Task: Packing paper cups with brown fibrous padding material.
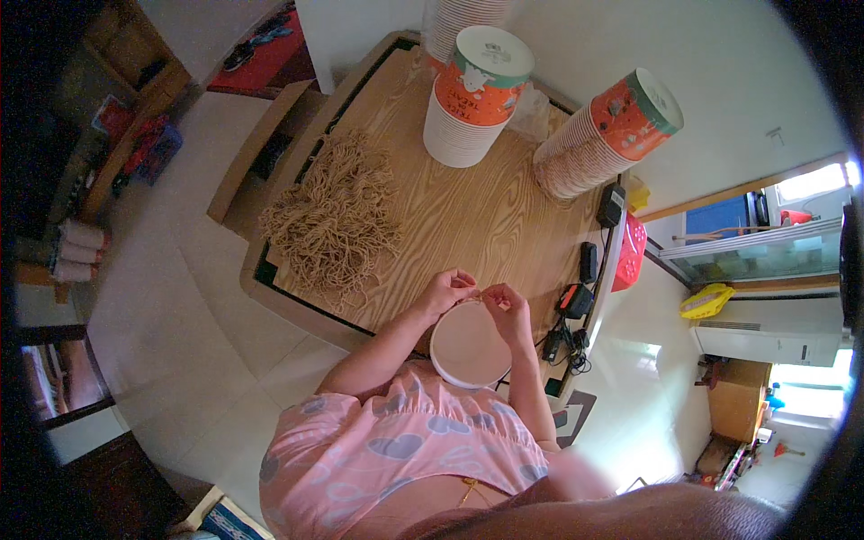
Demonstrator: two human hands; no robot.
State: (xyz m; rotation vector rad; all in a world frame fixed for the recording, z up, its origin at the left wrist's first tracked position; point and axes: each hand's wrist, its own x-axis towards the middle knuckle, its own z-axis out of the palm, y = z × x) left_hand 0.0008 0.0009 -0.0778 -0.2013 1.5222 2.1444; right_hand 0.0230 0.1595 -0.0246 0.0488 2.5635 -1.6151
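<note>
I see the left hand [448, 292] and right hand [509, 315] brought together, thumbs and fingers bunched narrow at the far rim of a round, white-rimmed bucket [470, 346]; I can't make out whether anything is pinched between the tips. The bucket lies just on the wearer's side of those fingers, near the torso. Left of and beyond the left fingers, I have a tangled heap of tan cord [333, 220] on the wood-grain table [450, 216]. Well past both hands stands a stack of paper buckets [463, 130], with a second stack [585, 157] further right. A black cable [578, 342] is bunched right of the right fingers.
</note>
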